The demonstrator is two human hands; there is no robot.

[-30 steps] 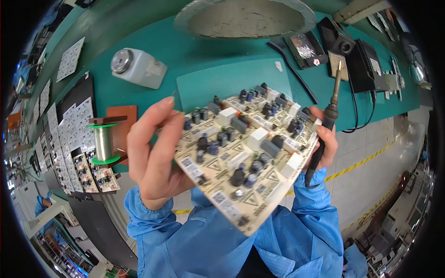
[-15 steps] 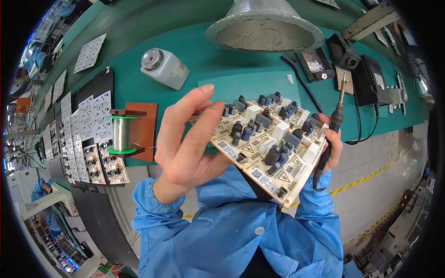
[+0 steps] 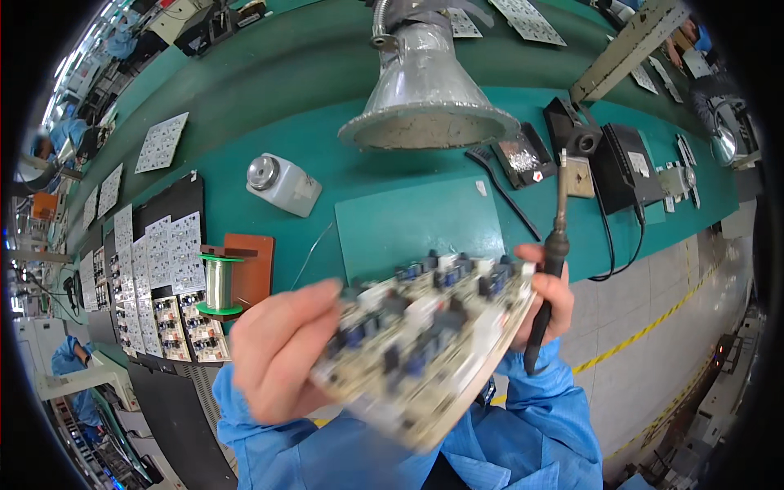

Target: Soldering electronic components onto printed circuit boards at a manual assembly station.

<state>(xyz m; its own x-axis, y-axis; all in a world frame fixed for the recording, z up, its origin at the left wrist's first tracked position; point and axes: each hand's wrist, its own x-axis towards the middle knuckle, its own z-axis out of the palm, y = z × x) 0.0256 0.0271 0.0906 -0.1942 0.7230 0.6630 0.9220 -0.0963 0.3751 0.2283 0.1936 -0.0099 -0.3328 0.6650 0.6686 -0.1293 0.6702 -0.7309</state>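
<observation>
A pale circuit board point(image 3: 457, 384) crowded with dark capacitors and white parts is held tilted in front of my body, blurred by motion. My left hand point(image 3: 282, 351) has its fingers curled at the board's left edge. Close above those fingers a thin bent wire point(image 3: 314, 251) shows; I cannot tell whether they pinch it. My right hand point(image 3: 551, 306) grips the board's far right corner and also a soldering iron point(image 3: 555, 249), whose tip points up and away. Under the board's far edge lies a light green mat point(image 3: 416, 220).
A solder spool point(image 3: 219, 286) on a brown stand point(image 3: 253, 269) and a white bottle point(image 3: 286, 188) stand left. Boards lie on a black tray point(image 3: 184, 196). A metal fume hood point(image 3: 429, 98) hangs ahead. Right are a brush point(image 3: 506, 196), a sponge point(image 3: 580, 178) and a black soldering station point(image 3: 625, 167).
The board has moved down toward me and left. My left fingers, previously raised and spread, are now curled at its edge. My right hand and the iron shifted lower and left.
</observation>
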